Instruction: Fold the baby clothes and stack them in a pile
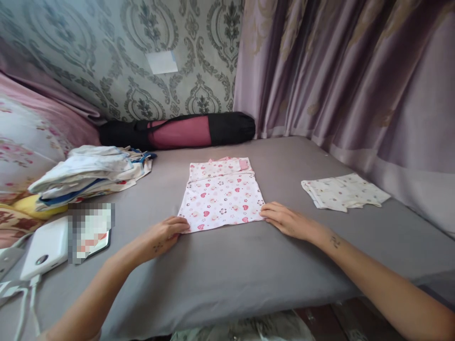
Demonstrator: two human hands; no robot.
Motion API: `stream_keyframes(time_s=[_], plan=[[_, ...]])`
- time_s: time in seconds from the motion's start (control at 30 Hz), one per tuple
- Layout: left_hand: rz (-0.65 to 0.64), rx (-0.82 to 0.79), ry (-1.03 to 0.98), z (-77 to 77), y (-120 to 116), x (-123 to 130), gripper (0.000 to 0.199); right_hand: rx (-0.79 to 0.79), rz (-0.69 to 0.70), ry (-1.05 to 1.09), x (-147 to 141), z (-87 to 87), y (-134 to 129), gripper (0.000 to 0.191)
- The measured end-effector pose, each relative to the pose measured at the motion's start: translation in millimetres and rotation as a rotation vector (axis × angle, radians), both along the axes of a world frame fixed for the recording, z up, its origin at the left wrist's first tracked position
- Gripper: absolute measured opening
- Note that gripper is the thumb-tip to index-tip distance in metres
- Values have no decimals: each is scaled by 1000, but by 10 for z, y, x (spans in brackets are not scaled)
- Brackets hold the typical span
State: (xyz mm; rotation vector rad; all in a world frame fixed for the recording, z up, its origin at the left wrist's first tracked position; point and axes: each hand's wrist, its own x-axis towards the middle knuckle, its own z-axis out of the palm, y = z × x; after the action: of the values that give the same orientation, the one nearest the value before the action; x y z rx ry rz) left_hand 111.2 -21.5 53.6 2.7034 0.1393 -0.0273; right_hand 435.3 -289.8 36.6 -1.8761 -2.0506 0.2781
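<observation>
Soft, muted light, faint sheen on the curtain (295, 71), stretched edges, pixelated patch (91, 232)

White garment (222, 196) printed with pink hearts, small flowers and pale figures. Lies flat on grey sheet (220, 265), near edge wider than far. Far end shows a folded-over band, pink patch (243, 164) toward its right corner.

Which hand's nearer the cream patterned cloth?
Right. The right hand is left of the cream patterned cloth, at the near right corner of the heart-print cloth; the left hand is farther left, at its near left corner.
</observation>
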Motion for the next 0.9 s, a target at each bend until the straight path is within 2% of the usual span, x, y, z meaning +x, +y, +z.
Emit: stream_keyframes(time_s=[0.1, 0.33, 0.6, 0.77, 0.9], plan=[[-13, -20, 3, 3, -3, 11, 38, -12, -5, -6, -22, 29, 11, 32], [66, 39, -11, -194, 50, 55, 36, 18, -58, -28, -22, -39, 41, 37], [114, 120, -49, -149, -78, 99, 30, 74, -86, -33, -37, -129, 81, 49], [166, 190, -137, -237, -93, 110, 24, 139, -169, 8, -49, -157, 139, 37], [169, 179, -192, -250, -28, 106, 23, 113, -188, 38, -39, -115, 155, 21]])
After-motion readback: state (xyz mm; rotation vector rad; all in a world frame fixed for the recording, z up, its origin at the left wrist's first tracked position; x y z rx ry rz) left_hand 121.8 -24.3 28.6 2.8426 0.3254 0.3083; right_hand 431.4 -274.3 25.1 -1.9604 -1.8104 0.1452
